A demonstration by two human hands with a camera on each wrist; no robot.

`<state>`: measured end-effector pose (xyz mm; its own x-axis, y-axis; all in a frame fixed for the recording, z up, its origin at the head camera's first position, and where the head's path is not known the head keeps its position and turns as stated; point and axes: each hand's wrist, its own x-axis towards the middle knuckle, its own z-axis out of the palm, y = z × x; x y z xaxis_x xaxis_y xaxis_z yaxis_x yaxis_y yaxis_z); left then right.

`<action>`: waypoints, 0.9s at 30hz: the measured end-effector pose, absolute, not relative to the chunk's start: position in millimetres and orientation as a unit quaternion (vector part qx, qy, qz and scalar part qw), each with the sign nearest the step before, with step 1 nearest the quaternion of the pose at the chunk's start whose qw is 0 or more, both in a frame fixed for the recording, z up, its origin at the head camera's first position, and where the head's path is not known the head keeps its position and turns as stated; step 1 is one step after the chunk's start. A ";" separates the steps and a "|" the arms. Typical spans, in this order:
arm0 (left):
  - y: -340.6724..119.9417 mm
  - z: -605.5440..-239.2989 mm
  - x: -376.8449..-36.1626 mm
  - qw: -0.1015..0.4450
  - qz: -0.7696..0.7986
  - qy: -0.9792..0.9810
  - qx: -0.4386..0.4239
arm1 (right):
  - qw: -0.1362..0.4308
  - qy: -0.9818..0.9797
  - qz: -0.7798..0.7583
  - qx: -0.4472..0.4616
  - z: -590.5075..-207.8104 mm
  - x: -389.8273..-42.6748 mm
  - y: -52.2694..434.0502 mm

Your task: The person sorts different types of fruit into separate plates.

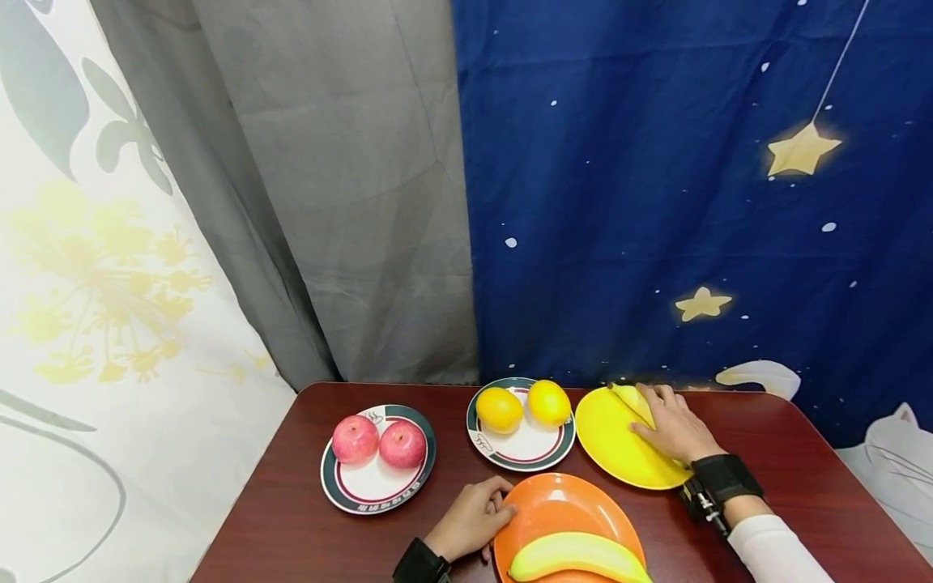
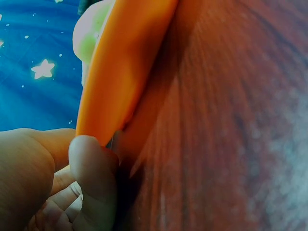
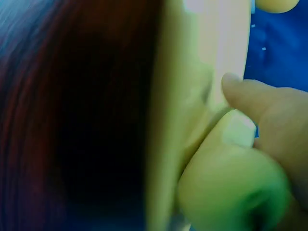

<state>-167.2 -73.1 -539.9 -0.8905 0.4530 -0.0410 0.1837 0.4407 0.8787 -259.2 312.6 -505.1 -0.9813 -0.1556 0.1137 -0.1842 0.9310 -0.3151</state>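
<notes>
— Closest to the lens, what lies there?
— One banana (image 1: 579, 557) on the orange plate (image 1: 554, 506), at the counter's (image 1: 291, 518) near edge. Left hand (image 1: 472, 518) touches that plate's rim, fingers (image 2: 91, 168) curled against it.
— And further back?
— Right hand (image 1: 674, 425) lies over a second banana (image 1: 632, 401) on the yellow plate (image 1: 612, 445), fingers (image 3: 269, 96) wrapped round it.
— How would it handle?
— Light, soft, easily bruised, I'd judge; a gentle hold round the middle suits it.
— Smaller things?
— Two apples (image 1: 379, 441) on one striped plate (image 1: 379, 486), two oranges (image 1: 523, 406) on another (image 1: 521, 449).
</notes>
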 end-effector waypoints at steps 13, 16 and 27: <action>-73.9 -539.0 -167.4 0.144 0.493 0.838 0.184 | 0.059 -0.982 0.159 0.085 -516.7 -261.6 309.4; -73.9 -539.2 -168.0 0.141 0.492 0.838 0.188 | 0.061 -0.979 0.171 0.093 -514.5 -260.1 308.3; -73.8 -539.3 -167.7 0.152 0.509 0.826 0.186 | 0.100 -0.948 0.241 0.183 -482.0 -242.0 273.8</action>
